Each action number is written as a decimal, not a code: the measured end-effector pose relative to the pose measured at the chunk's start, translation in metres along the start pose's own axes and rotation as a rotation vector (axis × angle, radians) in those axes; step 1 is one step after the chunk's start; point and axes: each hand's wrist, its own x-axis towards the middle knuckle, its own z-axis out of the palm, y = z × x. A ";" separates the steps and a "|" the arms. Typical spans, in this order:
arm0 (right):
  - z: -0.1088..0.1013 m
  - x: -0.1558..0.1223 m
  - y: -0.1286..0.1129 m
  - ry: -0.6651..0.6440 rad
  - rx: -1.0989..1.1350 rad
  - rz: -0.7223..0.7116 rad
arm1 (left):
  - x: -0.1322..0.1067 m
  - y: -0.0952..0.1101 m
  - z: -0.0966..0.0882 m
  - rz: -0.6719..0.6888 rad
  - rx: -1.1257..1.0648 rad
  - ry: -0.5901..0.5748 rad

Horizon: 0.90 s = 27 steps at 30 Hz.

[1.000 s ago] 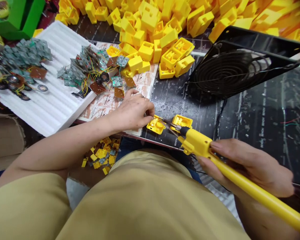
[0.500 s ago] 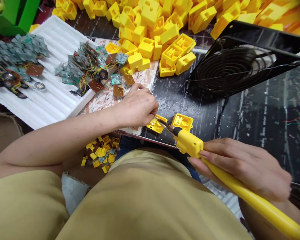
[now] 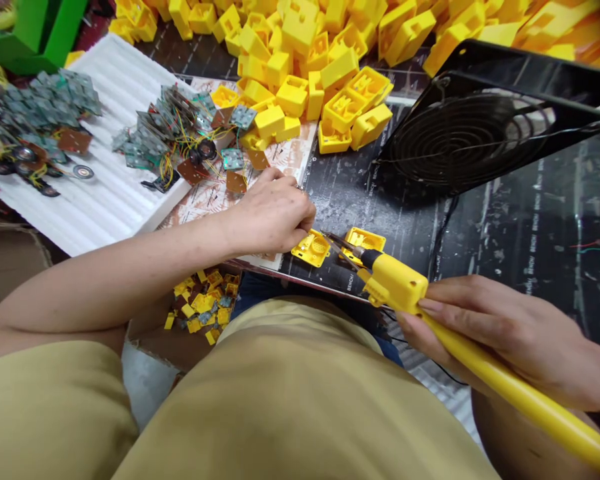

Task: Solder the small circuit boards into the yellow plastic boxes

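My right hand point(image 3: 520, 333) is closed around the long yellow handle of a soldering iron point(image 3: 397, 280). Its thin metal tip points left and sits just off the right side of a small open yellow plastic housing point(image 3: 312, 249). My left hand point(image 3: 277, 210) has its fingers curled in a pinch at the upper left corner of that housing; the fingertips are partly hidden. Inside the housing, small metal contacts and a round grille show. A second open yellow housing point(image 3: 365, 240) lies just to the right, partly behind the iron's tip.
Yellow housings point(image 3: 300, 67) are heaped at the back. A black fan point(image 3: 455, 133) stands at the right. On the left, a white foam board point(image 3: 125, 200) bears circuit boards point(image 3: 165, 127) with wires and speakers. Below the table edge sits a box of yellow parts point(image 3: 205, 303).
My right hand has drawn the soldering iron back to the right, so its tip has left the inside of the housing. My left hand has stayed almost in place.
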 end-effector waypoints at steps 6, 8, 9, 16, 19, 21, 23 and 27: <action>-0.003 -0.019 0.016 0.029 -0.012 0.042 | -0.023 -0.030 -0.018 -0.129 -0.279 0.349; -0.005 -0.029 0.028 0.019 -0.060 0.082 | -0.036 -0.045 -0.017 -0.202 -0.312 0.424; -0.005 -0.032 0.032 0.011 -0.068 0.094 | -0.042 -0.051 -0.014 -0.219 -0.311 0.409; 0.007 -0.018 0.022 0.181 -0.151 0.021 | -0.044 -0.043 0.018 -0.179 -0.306 0.329; 0.006 -0.019 0.021 0.168 -0.119 0.048 | -0.032 -0.037 0.020 -0.099 -0.449 0.322; 0.003 -0.025 0.025 0.165 -0.105 0.084 | -0.025 -0.038 0.016 -0.051 -0.537 0.215; -0.001 -0.030 0.028 0.171 -0.107 0.104 | -0.019 -0.039 0.008 -0.003 -0.545 0.064; -0.006 -0.027 0.020 0.081 -0.043 0.100 | -0.008 -0.033 -0.007 0.083 -0.368 -0.156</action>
